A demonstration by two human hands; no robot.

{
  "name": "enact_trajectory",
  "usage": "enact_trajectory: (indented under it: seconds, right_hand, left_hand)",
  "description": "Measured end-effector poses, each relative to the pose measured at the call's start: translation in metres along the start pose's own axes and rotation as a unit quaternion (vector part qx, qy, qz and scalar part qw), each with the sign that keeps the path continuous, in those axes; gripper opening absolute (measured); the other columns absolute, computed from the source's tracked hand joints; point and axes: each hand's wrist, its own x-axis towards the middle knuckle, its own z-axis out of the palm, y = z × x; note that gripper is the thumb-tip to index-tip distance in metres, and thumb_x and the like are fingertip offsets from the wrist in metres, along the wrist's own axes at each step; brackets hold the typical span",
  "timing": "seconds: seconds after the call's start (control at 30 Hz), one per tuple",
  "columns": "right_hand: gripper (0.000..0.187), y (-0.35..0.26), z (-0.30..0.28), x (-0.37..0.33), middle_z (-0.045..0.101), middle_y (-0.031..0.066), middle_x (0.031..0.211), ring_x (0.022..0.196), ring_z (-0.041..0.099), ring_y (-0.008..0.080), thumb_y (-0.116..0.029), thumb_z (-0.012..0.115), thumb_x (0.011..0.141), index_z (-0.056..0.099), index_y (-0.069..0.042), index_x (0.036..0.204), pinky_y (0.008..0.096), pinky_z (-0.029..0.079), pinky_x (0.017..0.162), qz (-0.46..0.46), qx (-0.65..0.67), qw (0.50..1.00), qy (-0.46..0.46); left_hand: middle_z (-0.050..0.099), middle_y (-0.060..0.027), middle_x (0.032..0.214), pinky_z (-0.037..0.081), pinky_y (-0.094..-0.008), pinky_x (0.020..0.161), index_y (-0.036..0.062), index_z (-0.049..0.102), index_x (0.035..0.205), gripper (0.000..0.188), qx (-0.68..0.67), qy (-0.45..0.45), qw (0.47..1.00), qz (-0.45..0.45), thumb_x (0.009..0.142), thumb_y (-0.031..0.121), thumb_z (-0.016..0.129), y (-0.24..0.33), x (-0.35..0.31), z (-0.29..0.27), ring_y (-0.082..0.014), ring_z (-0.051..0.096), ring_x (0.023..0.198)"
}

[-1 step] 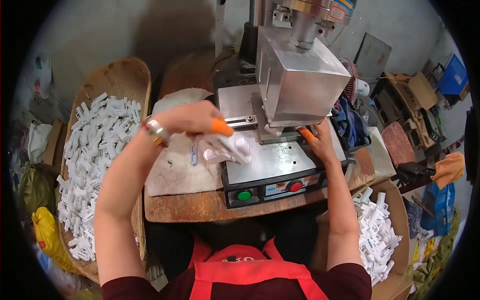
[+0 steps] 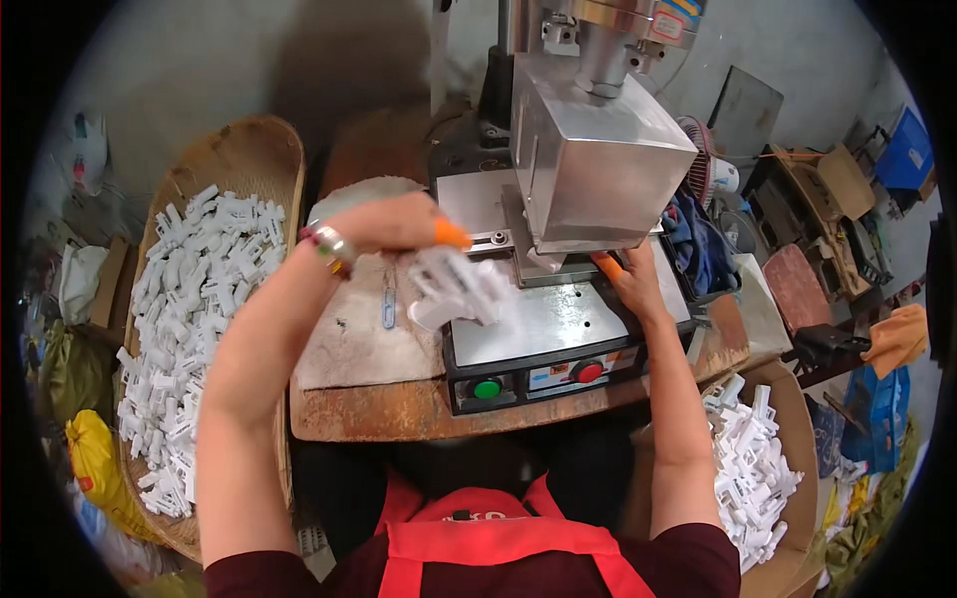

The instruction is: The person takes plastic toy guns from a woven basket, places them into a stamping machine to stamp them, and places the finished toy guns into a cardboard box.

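Note:
My left hand (image 2: 399,221), with an orange finger cover, is closed on white plastic parts (image 2: 461,287) blurred by motion, over the front left of a bench press's metal plate (image 2: 538,329). How many parts it holds I cannot tell. At the right of the press's boxy metal head (image 2: 608,179), my right hand (image 2: 633,279) reaches in at the lower edge. Its orange-covered digit bends against the fixture (image 2: 558,274), and what the fingertips grip is hidden under the head. A bit of white plastic (image 2: 543,261) shows below the head's front left corner.
A long woven basket (image 2: 274,149) of similar white parts stands at left, a cardboard box (image 2: 797,439) of them at lower right. On the wooden bench (image 2: 369,414) lie a cloth (image 2: 349,359) and a small blue tool (image 2: 389,309). Green (image 2: 487,389) and red (image 2: 589,371) buttons face me.
My left hand and the white parts in it have shifted slightly to the right. The press head stays in place, and my right hand has hardly moved.

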Motion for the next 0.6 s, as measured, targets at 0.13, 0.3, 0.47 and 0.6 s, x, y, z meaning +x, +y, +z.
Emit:
enact_trajectory:
  seconds: [0.13,0.3,0.47,0.6]
  right_hand:
    - [0.028,0.011,0.031,0.010,0.061,0.0164,0.105,0.099,0.056,0.0359,-0.007,0.068,0.077,0.060,-0.002,0.104,0.0403,0.044,0.087,0.062,0.121,0.987,0.090]
    - [0.027,-0.014,-0.070,-0.020,0.062,0.0159,0.107,0.102,0.058,0.0290,-0.010,0.064,0.077,0.060,0.001,0.101,0.0366,0.045,0.089,0.107,-0.067,0.968,0.215]
    - [0.040,-0.117,-0.190,-0.120,0.051,0.0165,0.134,0.133,0.037,0.0348,-0.004,0.060,0.078,0.058,0.000,0.118,0.0436,0.025,0.111,0.136,-0.343,0.912,0.178]
    - [0.040,-0.095,-0.184,-0.172,0.050,0.0147,0.137,0.138,0.031,0.0336,-0.002,0.059,0.083,0.055,-0.001,0.123,0.0442,0.021,0.114,0.221,-0.265,0.928,0.139]
  left_hand:
    - [0.052,-0.0048,0.064,0.035,-0.0311,0.047,-0.0009,0.064,0.091,0.045,-0.133,0.188,0.973,-0.033,0.089,0.044,0.059,-0.023,0.066,0.027,-0.0148,0.047,0.049]
    - [0.040,-0.0213,0.142,0.029,-0.0387,0.110,0.0011,0.037,0.142,0.076,-0.047,0.307,0.913,0.264,0.082,0.034,0.069,-0.060,0.049,0.094,-0.0326,0.035,0.135]
    - [0.038,-0.0215,0.144,0.031,-0.0406,0.110,0.0100,0.040,0.143,0.066,0.004,0.321,0.917,0.236,0.083,0.013,0.068,-0.084,-0.029,0.158,-0.0373,0.038,0.132]
    - [0.051,-0.0129,0.134,0.046,-0.0412,0.090,0.0072,0.054,0.130,0.047,0.076,0.446,0.856,0.250,0.084,0.013,0.065,-0.017,-0.003,0.173,-0.0347,0.055,0.106]
